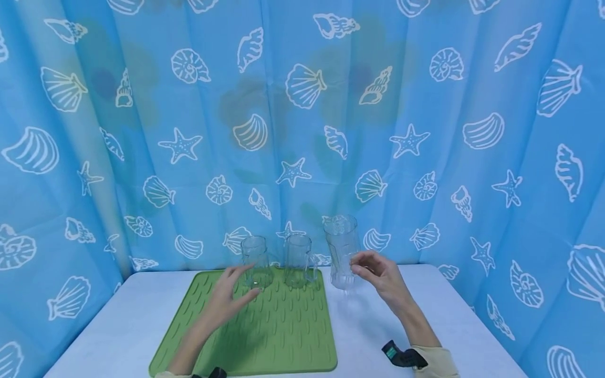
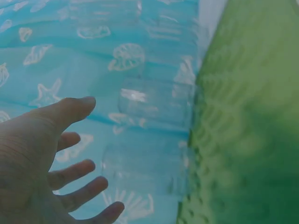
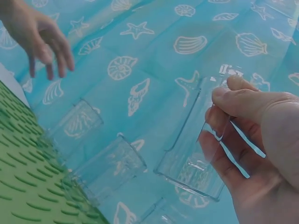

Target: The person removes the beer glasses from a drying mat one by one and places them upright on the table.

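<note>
My right hand (image 1: 378,273) pinches the handle of a clear glass mug (image 1: 341,247) beyond the mat's right edge. In the right wrist view, thumb and fingers close round the handle of this mug (image 3: 191,140). Two more clear mugs, a left one (image 1: 257,268) and a middle one (image 1: 298,262), stand upright on the far part of a green drying mat (image 1: 283,325). Fingers spread and holding nothing, my left hand (image 1: 227,299) hovers over the mat in front of the left mug. The left wrist view shows this hand (image 2: 60,154) apart from the blurred mugs.
Part of another clear glass (image 3: 161,214) shows at the bottom of the right wrist view. A white table (image 1: 378,331) carries the mat. A blue curtain (image 1: 302,131) printed with white shells hangs just behind and along both sides.
</note>
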Action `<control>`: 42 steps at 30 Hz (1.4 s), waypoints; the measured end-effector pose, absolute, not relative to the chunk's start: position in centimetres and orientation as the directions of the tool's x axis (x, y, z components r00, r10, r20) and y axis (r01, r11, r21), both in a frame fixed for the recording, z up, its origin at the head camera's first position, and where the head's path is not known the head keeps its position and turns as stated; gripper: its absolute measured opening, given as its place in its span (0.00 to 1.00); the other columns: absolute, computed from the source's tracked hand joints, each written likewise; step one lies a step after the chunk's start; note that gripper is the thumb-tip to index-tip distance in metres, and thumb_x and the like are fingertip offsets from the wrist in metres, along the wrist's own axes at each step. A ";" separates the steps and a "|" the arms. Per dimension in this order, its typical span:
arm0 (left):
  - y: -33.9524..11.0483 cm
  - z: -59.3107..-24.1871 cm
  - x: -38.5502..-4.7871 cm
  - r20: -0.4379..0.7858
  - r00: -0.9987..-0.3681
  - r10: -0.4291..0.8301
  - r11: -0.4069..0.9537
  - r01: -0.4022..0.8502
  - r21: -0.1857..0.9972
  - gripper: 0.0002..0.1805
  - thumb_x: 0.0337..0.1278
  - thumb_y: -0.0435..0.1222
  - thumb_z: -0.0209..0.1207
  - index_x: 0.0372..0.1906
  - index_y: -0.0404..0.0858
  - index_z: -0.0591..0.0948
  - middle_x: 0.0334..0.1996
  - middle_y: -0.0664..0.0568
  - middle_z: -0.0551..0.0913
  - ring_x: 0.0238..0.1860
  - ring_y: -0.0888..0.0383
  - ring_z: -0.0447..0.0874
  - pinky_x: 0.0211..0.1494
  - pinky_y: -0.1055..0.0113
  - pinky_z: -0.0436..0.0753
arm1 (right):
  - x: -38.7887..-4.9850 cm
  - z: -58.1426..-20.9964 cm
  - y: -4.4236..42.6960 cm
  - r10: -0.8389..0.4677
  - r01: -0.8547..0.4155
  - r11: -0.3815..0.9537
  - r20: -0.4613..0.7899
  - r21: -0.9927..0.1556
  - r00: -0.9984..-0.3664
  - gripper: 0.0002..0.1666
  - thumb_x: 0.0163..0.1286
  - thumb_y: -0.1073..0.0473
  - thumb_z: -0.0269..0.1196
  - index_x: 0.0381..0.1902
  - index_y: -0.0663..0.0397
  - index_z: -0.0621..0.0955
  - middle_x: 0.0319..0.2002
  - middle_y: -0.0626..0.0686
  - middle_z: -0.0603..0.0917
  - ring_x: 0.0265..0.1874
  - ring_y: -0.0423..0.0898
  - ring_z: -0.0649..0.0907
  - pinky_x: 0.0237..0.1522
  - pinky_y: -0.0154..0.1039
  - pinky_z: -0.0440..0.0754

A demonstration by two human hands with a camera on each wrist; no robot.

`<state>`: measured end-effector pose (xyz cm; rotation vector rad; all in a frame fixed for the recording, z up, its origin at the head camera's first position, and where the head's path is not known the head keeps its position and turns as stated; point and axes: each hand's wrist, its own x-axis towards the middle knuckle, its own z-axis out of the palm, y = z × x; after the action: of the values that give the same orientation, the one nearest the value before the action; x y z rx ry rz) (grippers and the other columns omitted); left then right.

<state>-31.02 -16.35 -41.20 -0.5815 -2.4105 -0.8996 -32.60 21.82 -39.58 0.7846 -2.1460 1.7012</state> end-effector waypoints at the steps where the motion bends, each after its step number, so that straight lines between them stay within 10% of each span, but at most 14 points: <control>1: -16.8 -41.4 -30.9 0.572 -0.793 0.210 0.706 0.528 0.472 0.32 0.56 0.45 0.68 0.65 0.40 0.75 0.58 0.39 0.77 0.58 0.40 0.77 0.56 0.40 0.80 | -32.6 -39.6 22.0 -0.222 -0.577 0.158 0.541 -0.801 -0.811 0.14 0.71 0.58 0.62 0.51 0.57 0.78 0.46 0.54 0.83 0.47 0.38 0.82 0.52 0.30 0.83; 42: -23.3 -46.1 -27.5 -0.029 -0.984 0.177 0.912 0.153 0.380 0.44 0.61 0.63 0.55 0.74 0.41 0.63 0.73 0.29 0.57 0.71 0.23 0.52 0.57 0.16 0.55 | -35.9 -44.2 27.0 0.153 -0.376 0.198 0.407 -0.905 -0.900 0.26 0.68 0.46 0.64 0.56 0.57 0.76 0.49 0.48 0.82 0.48 0.33 0.82 0.51 0.22 0.81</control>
<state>-27.50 -23.27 -46.11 -0.2709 -3.1336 -0.6145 -35.91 26.97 -44.24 0.2082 -2.0711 1.7477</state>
